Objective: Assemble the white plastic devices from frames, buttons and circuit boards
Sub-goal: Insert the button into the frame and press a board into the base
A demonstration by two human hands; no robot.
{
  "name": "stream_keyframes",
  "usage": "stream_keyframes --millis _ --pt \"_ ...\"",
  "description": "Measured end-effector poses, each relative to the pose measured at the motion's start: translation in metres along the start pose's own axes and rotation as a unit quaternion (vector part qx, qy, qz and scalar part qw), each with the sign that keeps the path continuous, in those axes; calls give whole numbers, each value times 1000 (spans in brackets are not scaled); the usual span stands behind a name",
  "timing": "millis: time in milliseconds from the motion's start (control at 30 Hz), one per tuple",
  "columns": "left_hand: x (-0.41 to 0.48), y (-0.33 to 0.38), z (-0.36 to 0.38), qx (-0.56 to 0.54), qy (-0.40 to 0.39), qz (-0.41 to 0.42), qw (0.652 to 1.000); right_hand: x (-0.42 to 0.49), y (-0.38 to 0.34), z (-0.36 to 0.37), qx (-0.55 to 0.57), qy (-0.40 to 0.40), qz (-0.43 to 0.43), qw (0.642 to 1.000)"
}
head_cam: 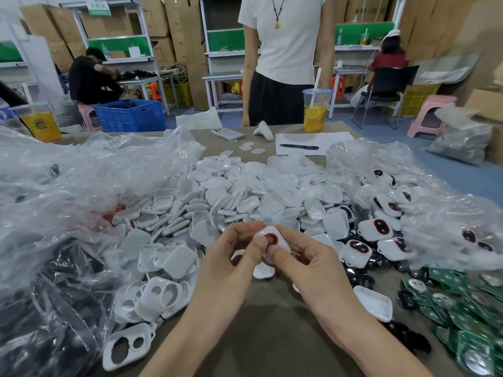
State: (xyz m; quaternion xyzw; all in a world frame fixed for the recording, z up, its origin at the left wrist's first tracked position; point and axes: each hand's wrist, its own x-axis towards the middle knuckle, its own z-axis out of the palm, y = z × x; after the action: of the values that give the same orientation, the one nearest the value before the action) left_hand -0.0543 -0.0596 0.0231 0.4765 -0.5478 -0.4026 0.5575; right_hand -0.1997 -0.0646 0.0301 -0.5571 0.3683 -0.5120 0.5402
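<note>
Both hands hold one white plastic device (275, 238) with a red-ringed opening, above the middle of the table. My left hand (239, 257) pinches its left side, thumb on the red ring. My right hand (304, 265) grips it from the right, thumb on its front face. Empty white frames (160, 295) with two holes lie at the lower left. A big heap of white covers (245, 197) fills the table's centre. Assembled devices with red-ringed buttons (377, 228) lie to the right. Green circuit boards (468, 303) are piled at the lower right, with black buttons (362, 280) scattered beside them.
Crumpled clear plastic bags (81, 180) cover the left side and the right (449, 221). A person in a white top (285, 50) stands across the table. On the far edge are a cup with an orange drink (315, 115), a phone (228, 134), paper with a pen (299, 146).
</note>
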Motion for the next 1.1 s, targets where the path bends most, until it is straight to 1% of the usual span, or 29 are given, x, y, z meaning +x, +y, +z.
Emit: stream_keyframes --millis 200,333,467,667,700,767,833,900,1000,1067,1100 --pt "0 5 1 16 8 23 1000 0 1 -2 -8 23 2 1000" --pt "-1 7 -1 -5 1 22 1000 0 4 -2 -25 21 -20 999" --pt "-5 8 -1 -14 -10 14 1000 1 8 -1 4 18 -28 999" --pt "-10 13 1 5 -11 26 1000 1 10 -2 -5 15 -37 999" --pt "-11 14 2 5 -9 24 1000 0 12 -2 -25 13 -45 999" --pt "-11 15 4 2 2 15 1000 -3 15 -2 -117 1 -75 990" --pt "-9 13 3 -7 17 -7 1000 -5 17 -4 -213 -28 -106 971" --pt "-8 11 2 -26 21 -35 999 -5 20 -8 -273 -58 -112 954" --pt "-8 8 2 -96 7 -62 993 -4 24 -9 -325 -95 -124 933" --pt "-8 7 3 -135 -13 -53 989 -3 26 -7 -323 -85 -146 931" --pt "-7 6 4 -142 -21 -41 989 -3 26 -6 -303 -68 -150 939"
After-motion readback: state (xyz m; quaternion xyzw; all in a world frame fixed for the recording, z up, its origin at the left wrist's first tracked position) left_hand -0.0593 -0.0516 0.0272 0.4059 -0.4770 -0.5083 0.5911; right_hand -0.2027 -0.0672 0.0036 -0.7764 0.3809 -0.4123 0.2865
